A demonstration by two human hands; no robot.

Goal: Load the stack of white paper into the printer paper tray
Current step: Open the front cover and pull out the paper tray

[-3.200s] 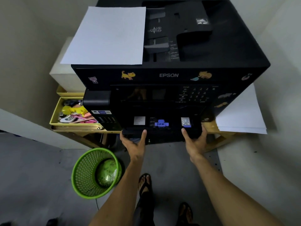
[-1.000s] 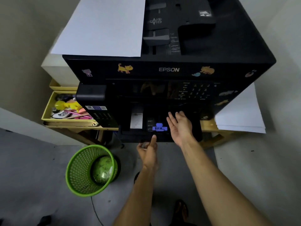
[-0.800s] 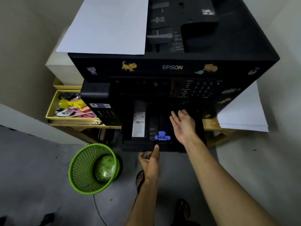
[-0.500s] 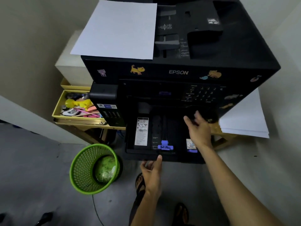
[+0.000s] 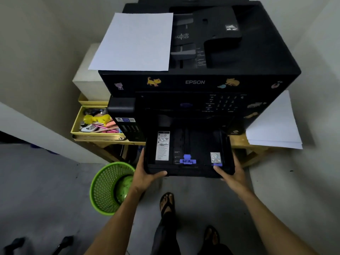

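A black Epson printer (image 5: 202, 78) stands on a wooden stand. Its black paper tray (image 5: 200, 144) is pulled far out at the front and holds no paper; a purple guide clip (image 5: 187, 160) sits inside near the front wall. My left hand (image 5: 145, 172) grips the tray's front left corner, thumb over the rim. My right hand (image 5: 232, 173) grips the front right corner. A stack of white paper (image 5: 274, 126) lies on the stand to the right of the printer. A single white sheet (image 5: 134, 41) rests on the printer's lid.
A green mesh waste basket (image 5: 108, 188) stands on the floor to the left of my left arm. A yellow box of small stationery (image 5: 92, 124) sits left of the printer. My feet in sandals (image 5: 167, 203) are below the tray. Walls close in on both sides.
The tray has slid further out of the printer. My right hand left the tray's inside and took the front right corner; my left hand shifted from the front middle to the left corner.
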